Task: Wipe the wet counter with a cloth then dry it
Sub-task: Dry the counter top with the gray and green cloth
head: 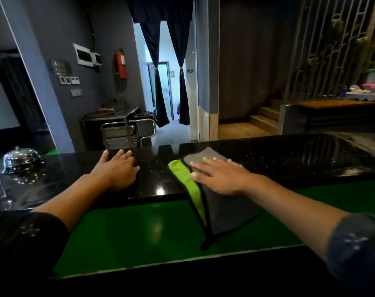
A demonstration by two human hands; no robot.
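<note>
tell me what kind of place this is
Probably a service counter in a restaurant or hotel lobby: a polished black stone counter with a chrome call bell, a metal service trolley behind it, and a wall-mounted fire extinguisher.

No legible text on any surface
</note>
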